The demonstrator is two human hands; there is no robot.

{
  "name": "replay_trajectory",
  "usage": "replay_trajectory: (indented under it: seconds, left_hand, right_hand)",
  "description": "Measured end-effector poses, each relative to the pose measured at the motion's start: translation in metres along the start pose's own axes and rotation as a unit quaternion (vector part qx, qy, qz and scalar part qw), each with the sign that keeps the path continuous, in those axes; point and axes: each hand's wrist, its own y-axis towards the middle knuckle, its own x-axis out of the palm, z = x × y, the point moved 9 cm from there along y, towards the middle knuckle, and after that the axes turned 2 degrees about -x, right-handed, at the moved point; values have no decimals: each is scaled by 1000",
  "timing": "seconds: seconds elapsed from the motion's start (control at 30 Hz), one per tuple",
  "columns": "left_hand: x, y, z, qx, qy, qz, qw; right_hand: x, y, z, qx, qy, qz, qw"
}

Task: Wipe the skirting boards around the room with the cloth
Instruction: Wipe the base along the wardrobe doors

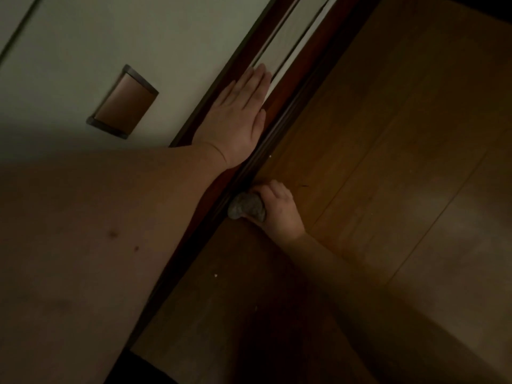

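My left hand lies flat with straight fingers against the dark wooden frame of a pale sliding door. Below it, my right hand grips a bunched grey cloth and holds it against the dark wooden rail that runs along the foot of the door, where it meets the floor. The cloth's far side is hidden by my fingers. My left forearm covers much of the lower left of the view.
A recessed rectangular door pull with a dark rim sits in the pale door panel. Wooden floorboards spread to the right of the rail, with a few small white specks on them. The scene is dim.
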Motion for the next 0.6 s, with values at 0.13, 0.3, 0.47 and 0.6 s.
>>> replay_trajectory:
  seconds: [0.13, 0.3, 0.47, 0.6]
  left_hand:
    - [1, -2, 0, 4, -2, 5, 1000]
    - [2, -1, 0, 3, -3, 3, 1000]
    - [3, -3, 1, 6, -7, 2, 1000]
    - [2, -4, 1, 4, -3, 0, 1000]
  right_hand:
    - [-35, 37, 26, -8, -36, -33, 999]
    - [-99, 88, 70, 50, -82, -31, 995]
    - [-172, 131, 120, 157, -106, 43, 981]
    - [-204, 139, 143, 248, -73, 116, 959]
